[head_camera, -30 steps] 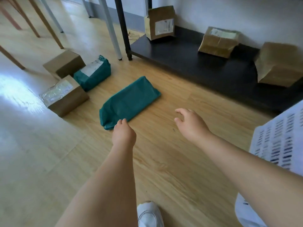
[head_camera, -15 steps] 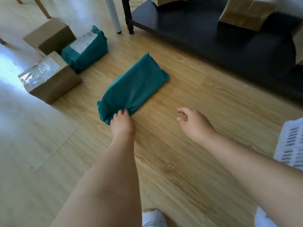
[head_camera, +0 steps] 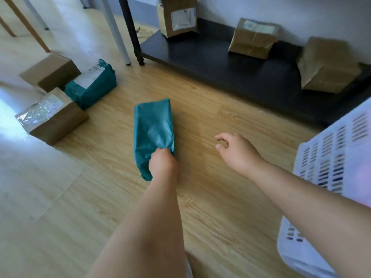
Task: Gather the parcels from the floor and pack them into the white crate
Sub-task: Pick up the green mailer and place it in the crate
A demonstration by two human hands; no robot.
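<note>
A flat teal mailer bag (head_camera: 153, 127) hangs tilted above the wooden floor, its near end gripped by my left hand (head_camera: 162, 163). My right hand (head_camera: 236, 150) hovers to the right of it, fingers loosely apart, holding nothing. The white slotted crate (head_camera: 331, 163) stands at the right edge, partly behind my right forearm. On the floor at the left lie a second teal parcel (head_camera: 91, 84) with a white label and two brown boxes (head_camera: 51, 72) (head_camera: 51, 115).
A low black shelf (head_camera: 230, 71) runs along the wall and carries three brown parcels (head_camera: 177, 16) (head_camera: 254, 37) (head_camera: 327, 65). Its black post (head_camera: 131, 33) and a white table leg (head_camera: 115, 33) stand at the back. Wooden chair legs (head_camera: 28, 25) rise at the far left.
My left hand has closed on the near end of the teal mailer and raised it off the floor, swinging it more upright. The right hand stayed open beside it.
</note>
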